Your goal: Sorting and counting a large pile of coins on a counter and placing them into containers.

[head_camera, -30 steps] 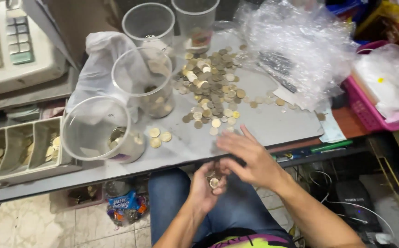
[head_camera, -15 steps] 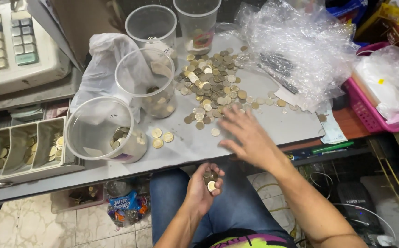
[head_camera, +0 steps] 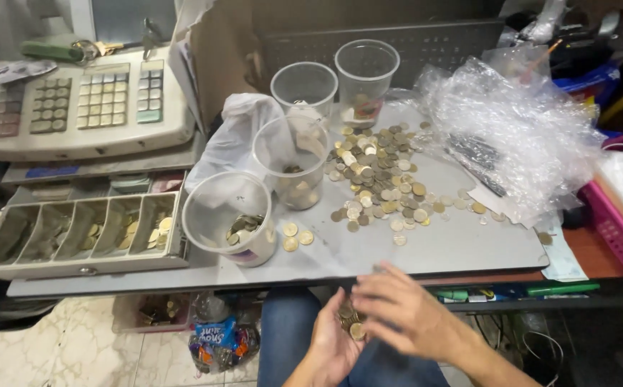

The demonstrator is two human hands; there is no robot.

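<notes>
My left hand [head_camera: 334, 340] is cupped palm up below the front edge of the grey board [head_camera: 462, 251], holding a small heap of coins [head_camera: 351, 319]. My right hand [head_camera: 401, 312] hovers just over that palm, fingers bent and blurred; whether it pinches a coin I cannot tell. A spread pile of loose coins [head_camera: 379, 179] lies on the board ahead of both hands. Clear plastic cups stand to its left: the near cup [head_camera: 229, 218] and the middle cup [head_camera: 291, 161] hold coins, and two more cups [head_camera: 365, 79] stand behind.
A cash register [head_camera: 82, 100] with an open coin drawer [head_camera: 75, 233] sits at the left. Crumpled clear plastic [head_camera: 519, 136] covers the right side, next to a pink basket [head_camera: 612, 222]. Green pens [head_camera: 540, 289] lie under the board's edge. Three coins [head_camera: 297, 236] rest beside the near cup.
My right hand has pulled back from the coin pile to just above my left palm. The left hand stays cupped with coins below the board's edge.
</notes>
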